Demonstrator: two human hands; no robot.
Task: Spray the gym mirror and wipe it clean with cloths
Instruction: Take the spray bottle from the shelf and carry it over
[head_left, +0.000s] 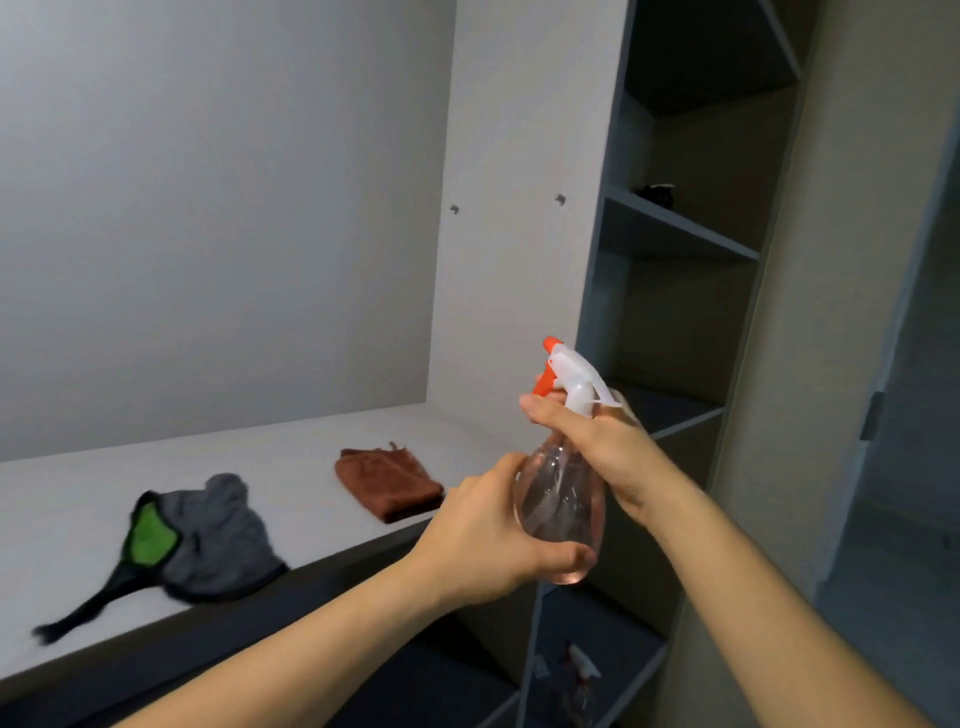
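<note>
A clear spray bottle (558, 493) with a white head and orange nozzle and trigger is held upright in front of me by both hands. My left hand (498, 535) grips the bottle's belly from the left and below. My right hand (597, 447) grips its neck, with fingers at the trigger. A folded brown cloth (387, 480) lies on the white counter (291, 447). Farther left on the counter lies a grey cloth (218, 535), partly over a green-padded, black-handled wiper (148, 535). No mirror can be told apart in this view.
Open grey shelving (675, 228) rises to the right of the counter, with a small dark object (657, 195) on one shelf. A second spray bottle (579, 680) stands in a low compartment. A plain wall (208, 208) stands behind the counter.
</note>
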